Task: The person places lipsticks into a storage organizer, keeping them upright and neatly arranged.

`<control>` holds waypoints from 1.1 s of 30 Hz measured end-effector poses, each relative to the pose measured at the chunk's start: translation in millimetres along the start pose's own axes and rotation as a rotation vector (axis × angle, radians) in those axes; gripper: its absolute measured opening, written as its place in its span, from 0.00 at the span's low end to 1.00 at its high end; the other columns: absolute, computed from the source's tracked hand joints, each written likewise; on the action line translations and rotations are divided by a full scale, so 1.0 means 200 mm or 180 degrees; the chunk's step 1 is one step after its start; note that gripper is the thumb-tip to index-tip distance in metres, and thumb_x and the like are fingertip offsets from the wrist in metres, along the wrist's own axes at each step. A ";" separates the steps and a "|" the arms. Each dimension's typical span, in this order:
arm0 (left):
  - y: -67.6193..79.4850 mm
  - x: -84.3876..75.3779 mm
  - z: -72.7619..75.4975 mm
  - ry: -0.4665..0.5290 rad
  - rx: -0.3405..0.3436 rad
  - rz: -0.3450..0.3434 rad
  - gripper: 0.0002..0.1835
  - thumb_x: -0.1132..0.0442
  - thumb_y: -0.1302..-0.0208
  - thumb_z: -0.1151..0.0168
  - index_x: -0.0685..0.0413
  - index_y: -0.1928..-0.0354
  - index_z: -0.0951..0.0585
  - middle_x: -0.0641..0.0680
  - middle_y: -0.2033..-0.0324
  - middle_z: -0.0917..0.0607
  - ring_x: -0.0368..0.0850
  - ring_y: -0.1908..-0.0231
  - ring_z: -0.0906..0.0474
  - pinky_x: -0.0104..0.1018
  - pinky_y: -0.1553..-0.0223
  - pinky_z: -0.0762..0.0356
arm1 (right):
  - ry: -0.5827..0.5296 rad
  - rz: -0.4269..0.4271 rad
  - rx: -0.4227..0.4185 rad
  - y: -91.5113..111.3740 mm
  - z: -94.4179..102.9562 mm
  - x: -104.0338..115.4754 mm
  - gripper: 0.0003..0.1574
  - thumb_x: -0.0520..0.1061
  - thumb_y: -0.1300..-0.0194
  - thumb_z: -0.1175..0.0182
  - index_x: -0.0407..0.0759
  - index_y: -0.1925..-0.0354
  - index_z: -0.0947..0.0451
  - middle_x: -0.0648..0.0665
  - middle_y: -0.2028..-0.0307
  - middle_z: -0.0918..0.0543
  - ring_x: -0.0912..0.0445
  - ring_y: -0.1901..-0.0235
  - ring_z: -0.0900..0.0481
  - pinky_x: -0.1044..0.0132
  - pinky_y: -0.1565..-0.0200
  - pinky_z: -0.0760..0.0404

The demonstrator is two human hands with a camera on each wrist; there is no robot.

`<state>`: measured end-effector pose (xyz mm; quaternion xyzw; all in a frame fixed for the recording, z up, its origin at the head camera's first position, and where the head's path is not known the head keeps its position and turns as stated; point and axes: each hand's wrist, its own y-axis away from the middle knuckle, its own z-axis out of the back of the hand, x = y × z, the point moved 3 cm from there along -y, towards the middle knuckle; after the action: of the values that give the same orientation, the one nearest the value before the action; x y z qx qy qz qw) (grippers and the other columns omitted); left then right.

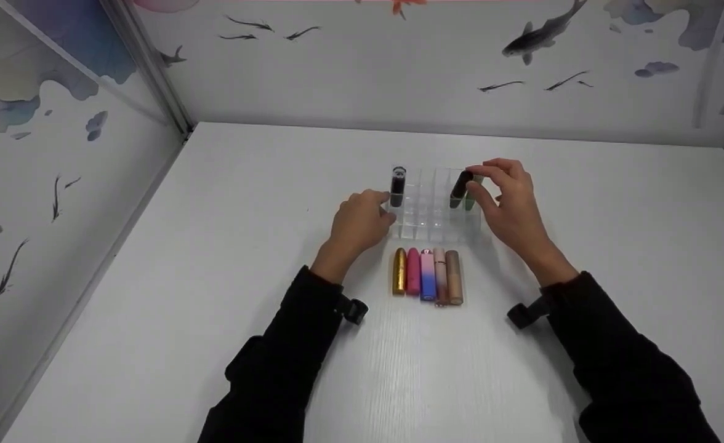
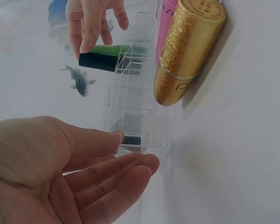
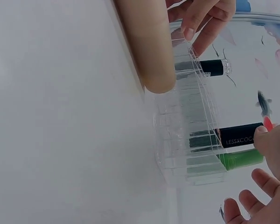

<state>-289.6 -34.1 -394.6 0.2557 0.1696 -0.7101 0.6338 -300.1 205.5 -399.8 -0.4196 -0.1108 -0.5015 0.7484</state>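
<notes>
A clear divided lipstick organizer [image 1: 420, 231] sits on the table. My left hand [image 1: 362, 221] holds its left side, with thumb and fingers at the corner in the left wrist view. My right hand [image 1: 513, 197] pinches the top of a black lipstick tube [image 3: 240, 135] between thumb and index finger; the tube's lower end stands inside a back-right compartment. Right beside it, a green tube [image 3: 242, 159] stands in the organizer, partly behind the fingers in the head view. A black tube with a clear top [image 1: 398, 186] stands in the back-left compartment.
In front of the organizer several tubes lie side by side: gold [image 1: 399, 271], pink [image 1: 413, 271], a pink-to-blue one [image 1: 427, 275], a pale pink and brown one [image 1: 441, 277] and beige [image 1: 454, 277]. Patterned panels [image 1: 362, 74] border the white table [image 1: 245, 184] at back and left.
</notes>
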 end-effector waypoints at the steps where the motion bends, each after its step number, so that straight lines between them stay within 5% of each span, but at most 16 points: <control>1: 0.00 0.00 0.00 0.0003 -0.0002 0.0006 0.23 0.60 0.27 0.38 0.55 0.32 0.23 0.56 0.46 0.14 0.46 0.54 0.16 0.39 0.53 0.20 | 0.0015 0.0010 -0.0002 0.00 0.00 0.00 0.18 0.41 0.27 0.39 0.36 0.42 0.20 0.34 0.42 0.27 0.42 0.41 0.33 0.54 0.55 0.31; 8: 0.00 0.00 0.00 0.0005 0.0008 -0.0028 0.23 0.60 0.27 0.38 0.55 0.33 0.23 0.55 0.47 0.14 0.46 0.54 0.16 0.38 0.55 0.20 | 0.0277 0.0102 -0.0045 0.00 0.00 0.00 0.17 0.41 0.29 0.35 0.37 0.44 0.18 0.34 0.44 0.27 0.40 0.41 0.33 0.45 0.45 0.30; 15: 0.01 0.00 0.01 0.0006 -0.0039 -0.0163 0.23 0.61 0.27 0.38 0.56 0.33 0.23 0.56 0.51 0.12 0.46 0.57 0.15 0.38 0.57 0.20 | 0.0355 0.0138 -0.0051 -0.01 0.01 -0.01 0.18 0.42 0.29 0.36 0.39 0.43 0.18 0.34 0.43 0.26 0.38 0.42 0.32 0.42 0.45 0.31; 20: 0.01 0.01 0.01 0.0071 -0.0031 -0.0136 0.23 0.61 0.27 0.38 0.56 0.33 0.23 0.56 0.51 0.12 0.46 0.56 0.15 0.39 0.57 0.20 | 0.0363 0.0112 0.0092 -0.02 0.01 -0.01 0.22 0.43 0.29 0.36 0.40 0.38 0.21 0.33 0.42 0.27 0.38 0.40 0.32 0.40 0.40 0.32; 27: 0.01 0.01 0.01 0.0101 0.0013 -0.0115 0.23 0.62 0.27 0.38 0.57 0.32 0.24 0.56 0.49 0.13 0.45 0.56 0.15 0.38 0.58 0.19 | 0.0351 -0.0041 0.0336 -0.02 0.07 0.01 0.31 0.45 0.27 0.37 0.45 0.29 0.30 0.34 0.38 0.29 0.41 0.41 0.28 0.43 0.48 0.22; 33: 0.01 0.01 0.01 0.0074 0.0022 -0.0110 0.24 0.61 0.27 0.38 0.57 0.32 0.24 0.56 0.50 0.13 0.45 0.58 0.15 0.38 0.59 0.19 | 0.0285 -0.0284 0.0604 -0.02 0.12 0.06 0.42 0.44 0.29 0.35 0.41 0.24 0.41 0.32 0.34 0.30 0.38 0.41 0.23 0.43 0.46 0.21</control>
<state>-288.9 -36.3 -393.4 0.2630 0.1790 -0.7185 0.6185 -292.5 215.6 -374.9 -0.3186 -0.1429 -0.5399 0.7659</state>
